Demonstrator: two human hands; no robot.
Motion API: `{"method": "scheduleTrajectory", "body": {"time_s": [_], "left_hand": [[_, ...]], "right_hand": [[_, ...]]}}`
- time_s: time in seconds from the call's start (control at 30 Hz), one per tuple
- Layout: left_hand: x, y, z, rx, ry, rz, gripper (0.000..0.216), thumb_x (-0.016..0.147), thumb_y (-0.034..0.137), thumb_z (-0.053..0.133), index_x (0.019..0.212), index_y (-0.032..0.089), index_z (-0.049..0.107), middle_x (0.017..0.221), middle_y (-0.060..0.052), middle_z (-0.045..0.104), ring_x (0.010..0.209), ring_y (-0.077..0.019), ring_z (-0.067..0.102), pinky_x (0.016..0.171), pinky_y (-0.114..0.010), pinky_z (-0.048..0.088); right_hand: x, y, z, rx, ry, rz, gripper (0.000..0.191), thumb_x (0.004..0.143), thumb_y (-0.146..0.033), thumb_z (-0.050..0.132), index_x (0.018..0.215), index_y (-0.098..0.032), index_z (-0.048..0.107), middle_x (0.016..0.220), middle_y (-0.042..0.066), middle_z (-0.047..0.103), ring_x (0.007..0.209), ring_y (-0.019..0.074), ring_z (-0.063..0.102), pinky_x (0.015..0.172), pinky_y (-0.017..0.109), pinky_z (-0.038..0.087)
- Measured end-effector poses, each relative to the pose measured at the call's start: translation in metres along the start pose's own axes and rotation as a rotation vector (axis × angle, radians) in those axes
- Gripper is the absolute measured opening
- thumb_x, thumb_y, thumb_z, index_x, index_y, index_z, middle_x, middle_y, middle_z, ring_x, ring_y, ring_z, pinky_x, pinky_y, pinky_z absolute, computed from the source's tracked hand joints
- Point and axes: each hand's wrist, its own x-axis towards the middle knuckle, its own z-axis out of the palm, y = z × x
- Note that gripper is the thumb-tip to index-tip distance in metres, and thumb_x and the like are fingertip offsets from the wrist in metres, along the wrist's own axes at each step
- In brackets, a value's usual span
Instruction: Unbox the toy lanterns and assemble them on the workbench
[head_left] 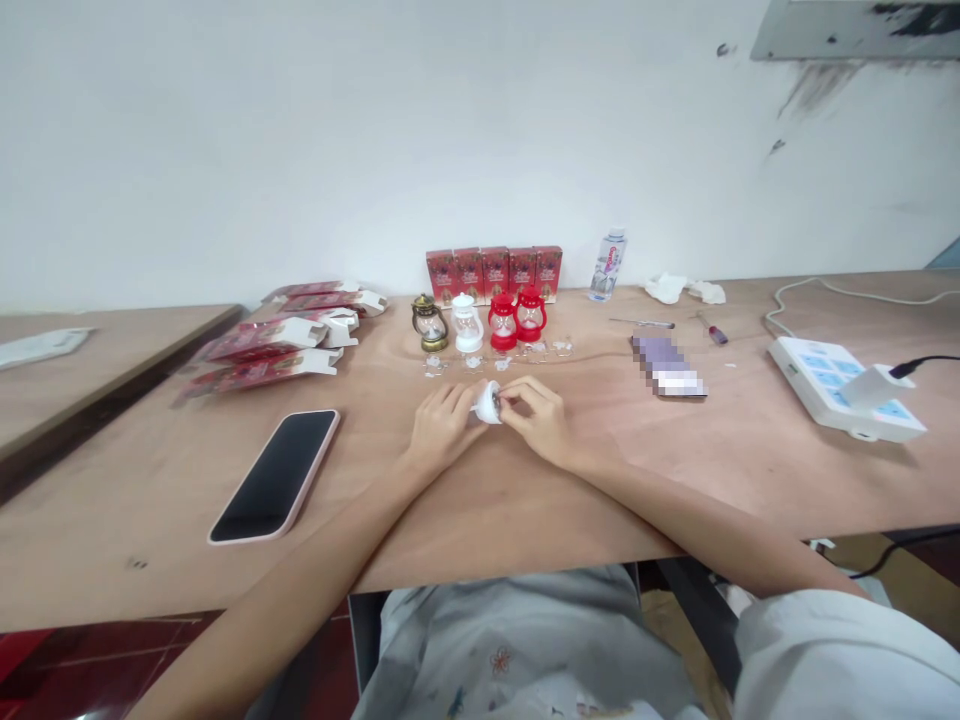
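- Two hands meet at the middle of the wooden table (525, 500), both closed on one small white lantern piece (487, 403).
- The left hand (442, 425) cups the piece from the left, its fingers curled round it.
- The right hand (541, 420) pinches the piece's right end with its fingertips; what they grip there is too small to tell.
- The piece sits between the two hands, just above the tabletop, near the person.
- Farther off stand four small lanterns in a row: a bronze lantern (430, 324), a white lantern (467, 324) and two red lanterns (516, 318).
- Small clear parts (472, 362) lie scattered between the lanterns and the hands.
- A row of red boxes (495, 272) stands upright against the far wall, with a water bottle (607, 264) to its right.
- Flattened red-and-white cartons (277, 345) lie in a loose pile on the far left.
- A phone (276, 475) in a pink case lies screen up on the near left, well apart from the hands.
- On the right lie a screwdriver (712, 330) and, farther right, a white power strip (840, 385) with a plug in it.
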Motion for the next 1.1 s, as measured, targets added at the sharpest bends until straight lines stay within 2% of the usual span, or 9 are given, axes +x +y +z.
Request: {"method": "scheduleTrajectory", "body": {"time_s": [0.17, 0.4, 0.5, 0.6, 0.7, 0.77, 0.83, 0.97, 1.1], "left_hand": [[0.000, 0.000, 0.003, -0.006, 0.001, -0.038, 0.028, 0.088, 0.039, 0.049, 0.099, 0.014, 0.055, 0.077, -0.008, 0.064, 0.076, -0.0221, 0.061, 0.063, -0.029, 0.044], [-0.001, 0.000, 0.003, -0.108, -0.049, -0.132, 0.028, 0.083, 0.033, 0.055, 0.104, 0.014, 0.054, 0.089, -0.009, 0.066, 0.079, -0.0218, 0.062, 0.066, -0.030, 0.046], [0.000, 0.000, 0.002, -0.097, -0.053, -0.172, 0.031, 0.083, 0.034, 0.056, 0.108, 0.015, 0.054, 0.092, -0.010, 0.067, 0.083, -0.0223, 0.063, 0.068, -0.030, 0.047], [0.003, 0.000, -0.003, -0.041, -0.027, -0.147, 0.036, 0.084, 0.036, 0.057, 0.115, 0.019, 0.055, 0.101, -0.010, 0.067, 0.093, -0.0230, 0.062, 0.078, -0.033, 0.046], [0.007, 0.002, -0.006, 0.027, 0.024, -0.105, 0.031, 0.086, 0.032, 0.056, 0.116, 0.029, 0.058, 0.116, -0.009, 0.063, 0.108, -0.0243, 0.058, 0.094, -0.041, 0.038], [0.009, 0.003, -0.007, 0.037, 0.055, -0.082, 0.029, 0.087, 0.026, 0.054, 0.114, 0.036, 0.059, 0.120, -0.006, 0.063, 0.113, -0.0245, 0.057, 0.098, -0.046, 0.031], [0.009, 0.003, -0.008, 0.018, 0.082, -0.022, 0.034, 0.088, 0.019, 0.052, 0.113, 0.041, 0.058, 0.120, -0.003, 0.063, 0.114, -0.0236, 0.056, 0.100, -0.048, 0.027], [0.010, 0.004, -0.010, -0.063, 0.066, 0.136, 0.041, 0.089, 0.013, 0.050, 0.112, 0.047, 0.055, 0.122, 0.003, 0.063, 0.116, -0.0205, 0.056, 0.103, -0.049, 0.023], [0.012, 0.006, -0.014, -0.056, -0.040, 0.156, 0.041, 0.089, 0.015, 0.051, 0.115, 0.046, 0.054, 0.120, 0.003, 0.064, 0.116, -0.0184, 0.056, 0.105, -0.049, 0.026]], "right_hand": [[0.001, 0.001, 0.001, 0.013, -0.042, 0.005, 0.012, 0.084, -0.021, 0.049, 0.080, -0.024, 0.061, 0.085, 0.004, 0.064, 0.083, 0.0161, 0.061, 0.078, 0.029, 0.048], [0.002, -0.003, 0.001, 0.076, -0.066, 0.047, 0.013, 0.086, -0.023, 0.048, 0.084, -0.023, 0.060, 0.091, 0.006, 0.063, 0.088, 0.0166, 0.061, 0.082, 0.031, 0.048], [0.002, -0.006, 0.004, 0.205, -0.007, 0.217, 0.013, 0.086, -0.027, 0.049, 0.091, -0.023, 0.060, 0.098, 0.005, 0.063, 0.093, 0.0168, 0.060, 0.084, 0.031, 0.050], [0.003, -0.006, 0.012, 0.418, 0.061, 0.489, 0.016, 0.083, -0.032, 0.053, 0.095, -0.023, 0.058, 0.103, 0.005, 0.063, 0.096, 0.0170, 0.060, 0.085, 0.034, 0.051], [0.005, -0.007, 0.018, 0.804, -0.036, 0.819, 0.017, 0.084, -0.036, 0.052, 0.089, -0.021, 0.057, 0.095, 0.004, 0.064, 0.087, 0.0172, 0.062, 0.079, 0.037, 0.056], [0.007, -0.010, 0.019, 1.028, -0.109, 1.004, 0.020, 0.088, -0.037, 0.046, 0.088, -0.020, 0.057, 0.086, 0.005, 0.065, 0.080, 0.0173, 0.063, 0.076, 0.039, 0.057], [0.010, -0.014, 0.018, 1.142, -0.089, 1.135, 0.021, 0.091, -0.032, 0.041, 0.090, -0.019, 0.058, 0.082, 0.005, 0.065, 0.077, 0.0164, 0.064, 0.075, 0.038, 0.058], [0.012, -0.017, 0.016, 1.200, -0.033, 1.246, 0.023, 0.089, -0.017, 0.037, 0.091, -0.019, 0.060, 0.085, 0.003, 0.066, 0.077, 0.0130, 0.064, 0.073, 0.030, 0.059], [0.012, -0.017, 0.018, 1.205, -0.086, 1.267, 0.027, 0.086, -0.012, 0.036, 0.091, -0.018, 0.062, 0.085, 0.003, 0.068, 0.077, 0.0132, 0.065, 0.072, 0.028, 0.058]]}}
